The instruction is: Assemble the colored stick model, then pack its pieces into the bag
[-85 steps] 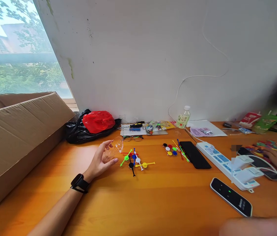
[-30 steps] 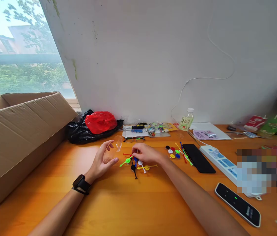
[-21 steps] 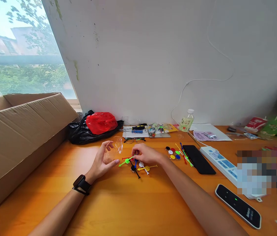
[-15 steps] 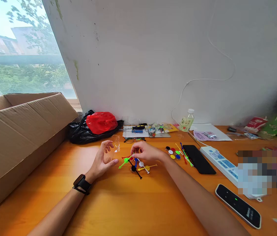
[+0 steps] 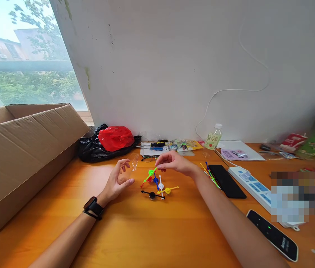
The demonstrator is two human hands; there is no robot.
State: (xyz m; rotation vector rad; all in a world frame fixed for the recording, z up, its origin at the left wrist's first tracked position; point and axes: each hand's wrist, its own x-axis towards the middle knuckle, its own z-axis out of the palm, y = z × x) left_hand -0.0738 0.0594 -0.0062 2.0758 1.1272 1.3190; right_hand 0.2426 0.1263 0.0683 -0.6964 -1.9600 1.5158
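Note:
My left hand point(image 5: 117, 181) rests on the orange table point(image 5: 152, 230), fingers curled around a small clear plastic bag point(image 5: 133, 163) that it holds upright. My right hand point(image 5: 174, 163) hovers just above the table and pinches the tip of a green plastic stick with a disc point(image 5: 149, 175), lifted off the surface. Below it lie more coloured sticks with discs: a black one point(image 5: 152, 194), a white one point(image 5: 161, 185), a yellow one point(image 5: 168, 190) and a blue one point(image 5: 155, 180).
A big cardboard box point(image 5: 20, 149) fills the left side. Black and red plastic bags point(image 5: 110, 143) sit by the wall, beside glasses point(image 5: 146, 159), tools and a bottle point(image 5: 212, 137). On the right are loose coloured sticks point(image 5: 209, 173), a black phone point(image 5: 226, 180), a power strip point(image 5: 254, 186) and another phone point(image 5: 276, 234).
My right hand came in from the right, reached the pile of sticks, pinched the green one and has raised it. The black stick has shifted. My left hand has kept hold of the clear bag.

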